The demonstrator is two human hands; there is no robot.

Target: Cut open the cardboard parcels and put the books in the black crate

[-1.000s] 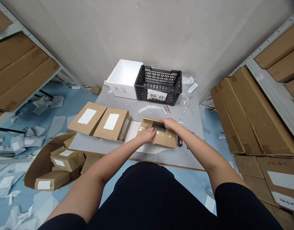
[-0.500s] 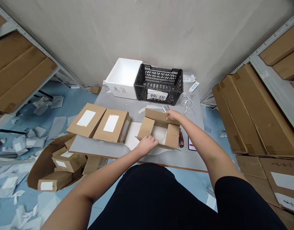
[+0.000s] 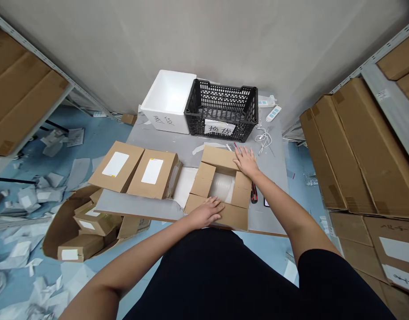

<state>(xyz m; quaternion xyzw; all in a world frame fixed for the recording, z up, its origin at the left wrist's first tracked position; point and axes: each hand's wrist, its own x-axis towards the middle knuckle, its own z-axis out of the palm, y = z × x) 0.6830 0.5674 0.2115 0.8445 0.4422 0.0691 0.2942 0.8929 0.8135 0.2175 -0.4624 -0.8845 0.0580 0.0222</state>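
In front of me lies a cardboard box [image 3: 241,191] with its flaps folded outward. Whitish wrapped contents [image 3: 221,186] show through its opening. My left hand [image 3: 205,213] rests flat on the near flap, fingers extended. My right hand [image 3: 246,161] is spread over the far right corner of the box, touching the far flap. Just right of the box is a red and black box cutter [image 3: 254,194], and a phone [image 3: 266,202] is partly hidden by my right forearm. White sheet material [image 3: 187,184] lies under the left side of the box.
Two labelled closed boxes [image 3: 152,187] sit left on the table [image 3: 131,206]. Behind stand a white foam box [image 3: 166,120] and a black crate [image 3: 220,116]. Cables [image 3: 264,140] and power strips [image 3: 273,114] lie back right. Shelves with cartons [image 3: 354,146] flank both sides; packaging litters the floor.
The near and far flaps have been spread outward and lie flatter. My right hand has gone from gripping the far flap to lying spread on it; my left hand has moved nearer to me.
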